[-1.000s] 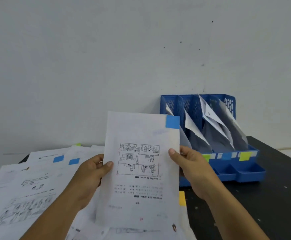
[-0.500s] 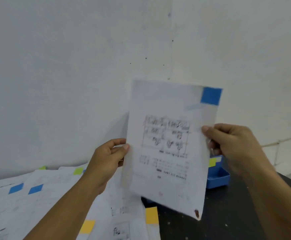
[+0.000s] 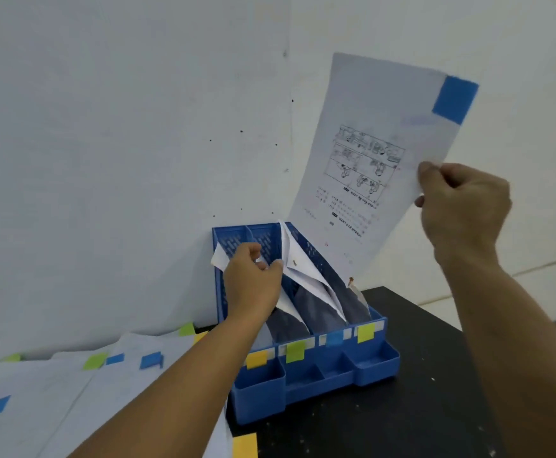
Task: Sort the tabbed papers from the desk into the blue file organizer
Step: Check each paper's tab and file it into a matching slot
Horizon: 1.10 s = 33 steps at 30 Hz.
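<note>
Item: one printed sheet (image 3: 369, 166), blue tab (image 3: 455, 99) at its top right corner, held aloft at 1 o'clock of the view, above and to the right of the blue file organizer (image 3: 306, 385).

Right hand (image 3: 465, 209): grip closed on the sheet's right edge, thumb in front, fingers behind. The sheet hangs tilted, its lower corner just over the rightmost slot.

Left hand (image 3: 253, 282): at 9 o'clock of the organizer, fingers curled on filed papers (image 3: 306, 269) in a left slot, apparently parting them.

Organizer front labels, left to right: yellow, green, blue label (image 3: 334, 338), yellow-green.

Remaining stock: tabbed sheets (image 3: 71, 385) spread on the bench (image 3: 435, 375) at 8 o'clock.

Risks, as judged:
- Misfiling. The sheet's corner hangs over the yellow-green slot, while the blue label marks the slot beside it.
- Buckling. A one-edge hold leaves the paper limp; its corner may catch on a divider or leaning papers.
- Dislodged papers, should the left hand pull too far.

Change from half a second earlier: the left hand has let go of the sheet and gone to the organizer; the right alone has carried the sheet higher and rightward. The organizer, then mostly hidden, now shows.
</note>
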Each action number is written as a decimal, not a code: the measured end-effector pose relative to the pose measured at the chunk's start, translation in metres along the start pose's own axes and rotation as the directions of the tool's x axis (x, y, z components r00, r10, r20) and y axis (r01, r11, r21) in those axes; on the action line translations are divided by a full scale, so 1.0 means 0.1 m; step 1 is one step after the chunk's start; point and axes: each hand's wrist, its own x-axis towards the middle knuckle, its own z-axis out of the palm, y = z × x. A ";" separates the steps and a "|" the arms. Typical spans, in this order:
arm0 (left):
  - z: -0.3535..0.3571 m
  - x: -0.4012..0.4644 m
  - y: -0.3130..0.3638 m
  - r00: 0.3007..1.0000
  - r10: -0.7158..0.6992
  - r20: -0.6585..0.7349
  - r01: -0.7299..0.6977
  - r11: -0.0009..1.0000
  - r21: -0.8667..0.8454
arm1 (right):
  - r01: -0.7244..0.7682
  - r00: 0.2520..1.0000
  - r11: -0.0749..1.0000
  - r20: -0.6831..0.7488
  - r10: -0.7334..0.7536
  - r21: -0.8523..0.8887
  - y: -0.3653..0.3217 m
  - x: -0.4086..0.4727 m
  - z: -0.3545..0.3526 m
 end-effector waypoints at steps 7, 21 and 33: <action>0.43 0.09 0.01 0.989 -0.099 0.113 0.089 0.992 0.091 | 0.172 0.982 0.974 0.103 -0.158 -0.146 0.03 0.05 0.36; 0.40 0.17 -0.07 0.992 -0.107 -0.069 0.106 0.994 -0.021 | 0.340 0.902 0.889 0.374 -0.216 -0.307 0.53 -0.51 0.83; 0.45 0.16 -0.13 0.993 -0.096 -0.064 0.096 0.995 -0.001 | 0.293 0.820 0.824 0.570 0.044 -0.486 1.20 -1.05 0.83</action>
